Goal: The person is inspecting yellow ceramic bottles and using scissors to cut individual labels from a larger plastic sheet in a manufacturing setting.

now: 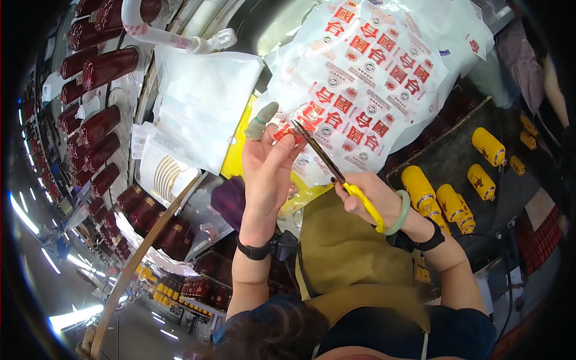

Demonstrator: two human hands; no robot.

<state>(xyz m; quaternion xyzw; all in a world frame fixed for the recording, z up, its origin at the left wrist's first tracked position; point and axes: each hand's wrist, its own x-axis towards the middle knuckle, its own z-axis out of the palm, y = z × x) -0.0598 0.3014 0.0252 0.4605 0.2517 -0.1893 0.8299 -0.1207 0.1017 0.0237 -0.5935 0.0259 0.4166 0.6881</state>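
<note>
My left hand [265,162] is closed in a pinch on a small red-printed cutout [287,133], held up over the printed sheets. A grey fabric cover [261,122] sits on one of its fingers. In my right hand [377,193] are scissors [329,161] with yellow handles and long dark blades, pointing up and left. The blade tips are at the cutout by my left fingertips; whether they touch it I cannot tell. Beneath and beyond both hands spread white sheets [375,105] printed with rows of red characters and small emblems.
Left of the sheets lie a stack of translucent white sheets [201,108], a yellow sheet [239,141] and a purple cloth [228,203]. Dark red bottles [109,69] line the far left. Several yellow bottles [418,186] stand at the right. A wooden strip [141,255] runs along the lower left.
</note>
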